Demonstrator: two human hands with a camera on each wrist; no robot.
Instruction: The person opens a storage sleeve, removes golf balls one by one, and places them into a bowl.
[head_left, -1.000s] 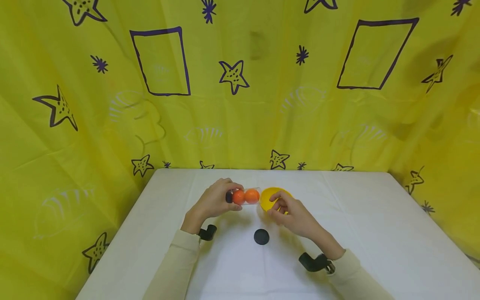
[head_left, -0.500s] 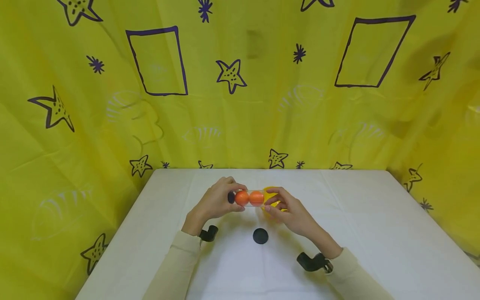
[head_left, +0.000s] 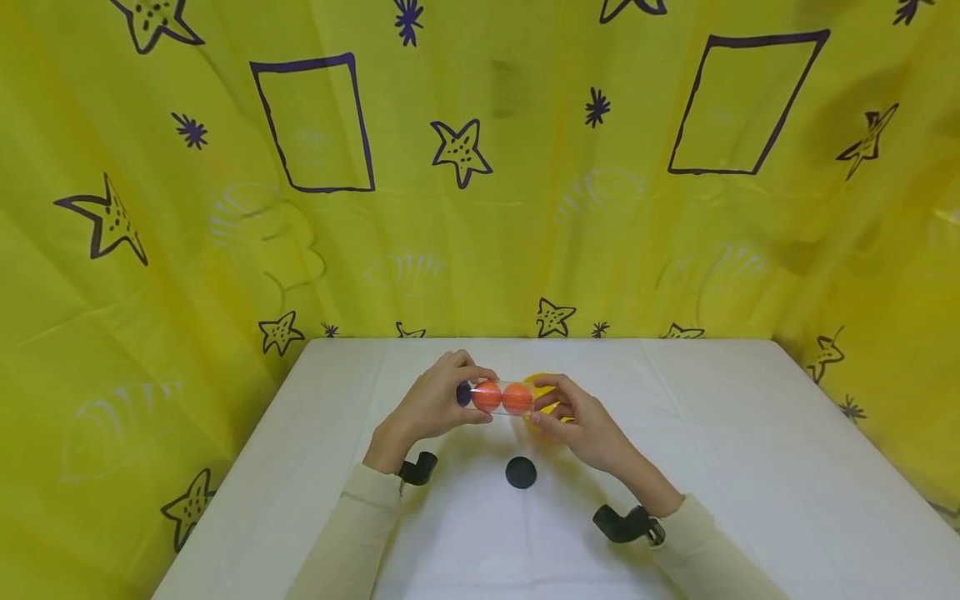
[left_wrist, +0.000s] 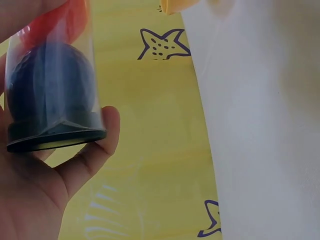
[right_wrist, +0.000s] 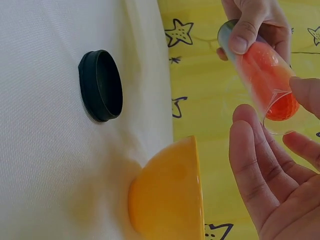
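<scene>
My left hand [head_left: 429, 396] grips a clear tube [head_left: 500, 386] held sideways above the table, thumb on one side and fingers on the other. A dark blue ball [left_wrist: 52, 82] sits at the tube's black-capped end, in the left hand. Beside it in a row are two orange balls, the outer one [head_left: 517, 399] close to the uncapped mouth. My right hand [head_left: 581, 421] is spread around that mouth, fingers [right_wrist: 252, 170] extended and thumb near the rim; whether they touch it I cannot tell. Behind the right hand stands a yellow bowl [right_wrist: 170, 195], partly hidden in the head view.
A round black cap [head_left: 521, 472] lies on the white-covered table [head_left: 465, 533], nearer than the hands, its hollow side facing up. Yellow curtains [head_left: 480, 250] with starfish drawings hang behind the table and at its sides.
The tube has shifted slightly right in my left hand. My right hand's fingers have come from over the yellow bowl to the tube's uncapped end.
</scene>
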